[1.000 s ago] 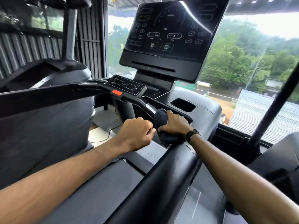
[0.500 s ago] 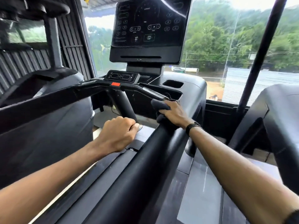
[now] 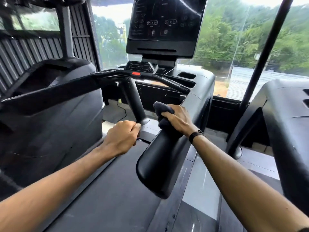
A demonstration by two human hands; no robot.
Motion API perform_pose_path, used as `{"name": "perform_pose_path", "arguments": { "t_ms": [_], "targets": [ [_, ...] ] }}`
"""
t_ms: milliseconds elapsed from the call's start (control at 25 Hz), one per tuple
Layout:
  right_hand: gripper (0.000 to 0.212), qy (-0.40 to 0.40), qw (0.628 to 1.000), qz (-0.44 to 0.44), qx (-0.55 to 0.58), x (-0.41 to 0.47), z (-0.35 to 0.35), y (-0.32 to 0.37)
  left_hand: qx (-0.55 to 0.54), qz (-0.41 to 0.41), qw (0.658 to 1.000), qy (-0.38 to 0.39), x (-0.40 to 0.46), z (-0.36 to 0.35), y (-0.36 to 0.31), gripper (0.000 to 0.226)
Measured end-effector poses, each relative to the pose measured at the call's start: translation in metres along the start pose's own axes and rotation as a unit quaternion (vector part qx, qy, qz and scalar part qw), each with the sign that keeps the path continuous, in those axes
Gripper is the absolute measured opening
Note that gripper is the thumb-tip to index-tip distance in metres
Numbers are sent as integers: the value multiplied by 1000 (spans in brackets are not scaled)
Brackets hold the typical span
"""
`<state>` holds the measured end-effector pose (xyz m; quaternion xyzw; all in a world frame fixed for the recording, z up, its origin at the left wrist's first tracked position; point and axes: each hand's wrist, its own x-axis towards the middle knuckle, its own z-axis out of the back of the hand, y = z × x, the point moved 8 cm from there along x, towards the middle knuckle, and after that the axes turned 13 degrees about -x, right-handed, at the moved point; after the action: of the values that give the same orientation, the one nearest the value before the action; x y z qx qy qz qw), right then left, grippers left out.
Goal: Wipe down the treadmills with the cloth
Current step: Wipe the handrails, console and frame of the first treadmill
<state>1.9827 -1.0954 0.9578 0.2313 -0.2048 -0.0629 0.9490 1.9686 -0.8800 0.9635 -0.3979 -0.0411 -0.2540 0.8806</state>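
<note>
I stand on a black treadmill whose right side handrail slopes down toward me. My right hand grips a dark grey cloth and presses it onto the upper part of that rail. My left hand hangs in a fist over the belt, just left of the rail, holding nothing. The console screen stands ahead, with a small control panel and red stop button on the front handlebar.
A second treadmill stands close on the right, another machine close on the left. A black pole rises at the right. Windows lie ahead behind the console. A cable trails on the floor.
My right hand has slid the cloth down the right handrail toward me. The view has pulled back, so the rail's lower end now shows. My left fist has stayed beside the rail.
</note>
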Motion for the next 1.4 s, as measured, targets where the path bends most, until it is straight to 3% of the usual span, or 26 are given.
{"name": "perform_pose_path", "arguments": {
  "t_ms": [160, 480, 640, 760, 920, 1040, 1160, 1280, 1400],
  "targets": [
    [25, -8, 1000, -5, 10, -64, 0, 52, -104, 20, 994, 15, -60, 16, 25, 42],
    [19, -13, 997, 14, 69, -152, -7, 118, -231, 27, 973, -4, -133, 19, 59, 10],
    [25, 2, 995, 13, 95, -173, -11, 130, -390, 69, 918, 29, -130, 12, 52, 51],
    [47, -3, 993, 33, 113, -196, -14, 133, -435, 48, 896, 73, -126, 6, 33, 58],
    [71, -4, 993, 53, 103, -223, -15, 127, -433, 31, 894, 112, -127, 0, 18, 60],
    [92, 21, 994, 100, 27, -238, -21, 125, -337, -5, 939, 67, -128, 3, 10, 38],
    [87, 38, 995, 88, 30, -240, -13, 118, -256, -14, 967, 1, -132, 4, 13, 14],
    [75, 19, 998, 24, 50, -231, 1, 106, -284, -7, 959, -10, -137, -2, 20, 13],
    [70, 19, 999, 31, -34, -219, 4, 102, -351, 12, 936, -5, -138, -10, 22, 9]
  ]
}}
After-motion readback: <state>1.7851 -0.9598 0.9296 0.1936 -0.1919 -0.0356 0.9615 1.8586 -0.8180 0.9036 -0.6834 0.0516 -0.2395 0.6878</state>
